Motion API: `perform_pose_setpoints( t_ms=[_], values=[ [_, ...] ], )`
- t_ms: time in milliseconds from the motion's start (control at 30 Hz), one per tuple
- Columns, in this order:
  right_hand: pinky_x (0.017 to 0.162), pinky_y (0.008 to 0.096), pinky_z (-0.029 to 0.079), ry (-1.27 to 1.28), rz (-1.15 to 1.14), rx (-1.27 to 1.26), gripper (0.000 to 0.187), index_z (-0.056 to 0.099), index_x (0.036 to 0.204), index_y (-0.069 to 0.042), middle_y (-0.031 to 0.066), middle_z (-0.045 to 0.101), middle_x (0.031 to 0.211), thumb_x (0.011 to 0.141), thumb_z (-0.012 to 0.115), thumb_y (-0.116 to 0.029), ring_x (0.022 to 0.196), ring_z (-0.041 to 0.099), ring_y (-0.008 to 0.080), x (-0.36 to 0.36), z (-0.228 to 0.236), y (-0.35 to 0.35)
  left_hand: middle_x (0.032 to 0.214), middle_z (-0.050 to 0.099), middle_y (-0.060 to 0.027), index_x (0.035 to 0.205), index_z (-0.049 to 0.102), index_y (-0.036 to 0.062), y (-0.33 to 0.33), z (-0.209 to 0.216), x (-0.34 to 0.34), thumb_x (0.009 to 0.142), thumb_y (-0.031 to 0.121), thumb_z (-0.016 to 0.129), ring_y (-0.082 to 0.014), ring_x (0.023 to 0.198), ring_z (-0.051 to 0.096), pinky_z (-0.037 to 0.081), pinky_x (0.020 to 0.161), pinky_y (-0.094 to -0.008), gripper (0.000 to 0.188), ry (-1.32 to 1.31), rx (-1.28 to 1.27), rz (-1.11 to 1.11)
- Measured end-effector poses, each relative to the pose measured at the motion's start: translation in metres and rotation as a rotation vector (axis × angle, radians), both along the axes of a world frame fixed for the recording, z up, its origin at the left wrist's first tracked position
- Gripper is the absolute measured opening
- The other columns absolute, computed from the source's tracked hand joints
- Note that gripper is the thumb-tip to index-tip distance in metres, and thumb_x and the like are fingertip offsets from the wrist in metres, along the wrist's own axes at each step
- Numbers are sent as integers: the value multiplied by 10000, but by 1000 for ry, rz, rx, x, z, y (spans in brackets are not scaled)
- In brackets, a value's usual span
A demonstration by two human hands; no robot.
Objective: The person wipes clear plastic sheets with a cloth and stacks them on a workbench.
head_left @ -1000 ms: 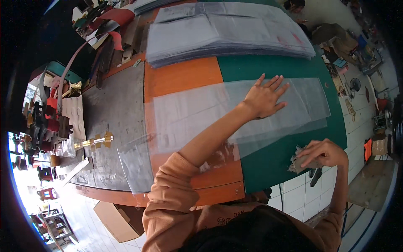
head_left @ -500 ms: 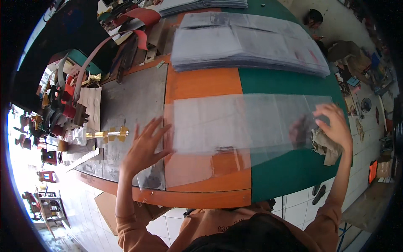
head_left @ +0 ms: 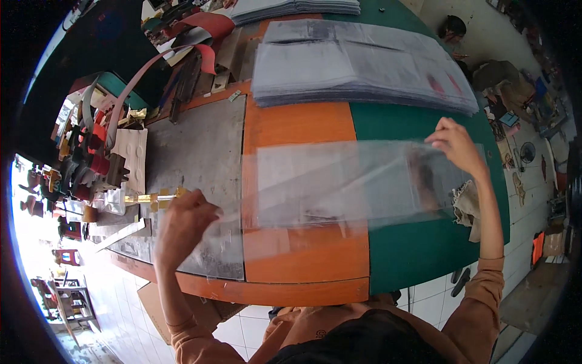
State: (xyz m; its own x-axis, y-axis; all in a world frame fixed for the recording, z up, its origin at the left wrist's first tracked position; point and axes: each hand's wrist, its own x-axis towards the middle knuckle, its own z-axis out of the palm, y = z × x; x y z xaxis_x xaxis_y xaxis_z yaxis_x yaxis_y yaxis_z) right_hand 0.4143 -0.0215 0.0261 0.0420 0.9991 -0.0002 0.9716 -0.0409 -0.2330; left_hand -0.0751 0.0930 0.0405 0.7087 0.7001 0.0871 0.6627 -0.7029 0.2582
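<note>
A thin clear plastic sheet (head_left: 345, 179) is stretched slantwise between my two hands, blurred by motion. My left hand (head_left: 182, 224) pinches its left end over the grey metal plate. At the right, my right hand (head_left: 458, 145) pinches the sheet's far edge with thumb and fingertips, above the green tabletop. Beneath it, more clear plastic (head_left: 285, 159) lies flat across the orange and green boards; how many layers there are I cannot tell. A crumpled beige cloth (head_left: 467, 206) lies at the table's right edge, below my right wrist.
A thick stack of plastic sheets (head_left: 364, 70) lies farther back, with another stack (head_left: 291, 7) behind it. To the left are the grey metal plate (head_left: 197, 136), a red strip (head_left: 206, 57) and cluttered machine parts (head_left: 100, 164). Another person (head_left: 453, 27) is at the far right.
Both hands, which were open beside the plastic, have closed on a sheet. The sheet has lifted and skewed; my left hand moved left and nearer, my right hand slightly farther away.
</note>
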Motion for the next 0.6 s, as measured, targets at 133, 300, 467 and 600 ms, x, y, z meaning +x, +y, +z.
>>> perform_pose_setpoints(
  t_ms=[133,300,467,600],
  values=[
    [715,316,431,144,-151,51,116,656,848,-30,92,574,837,747,601,-47,787,559,214,-2,48,3,763,538,-74,766,653,57,22,40,16,668,-11,639,-223,672,549,435,618,-345,120,-81,144,83],
    [775,308,436,-221,-140,632,172,644,954,-89,54,609,987,812,548,-95,856,569,234,68,73,14,830,567,-92,900,614,57,80,75,63,696,-71,548,-242,774,565,442,651,-340,249,-236,614,43],
    [824,290,409,-676,-417,1130,222,631,1057,-182,-28,595,1068,882,495,-200,962,513,200,97,101,16,981,592,5,983,619,159,139,54,142,703,-25,551,-177,867,569,425,745,-331,342,-739,1176,-95],
    [871,317,390,-561,-334,1016,258,625,1070,-191,11,590,1091,858,499,-116,993,509,232,127,29,44,1118,546,8,1077,580,217,153,-15,162,731,10,538,-168,1019,519,341,907,-463,405,-443,923,-2]
  ],
)
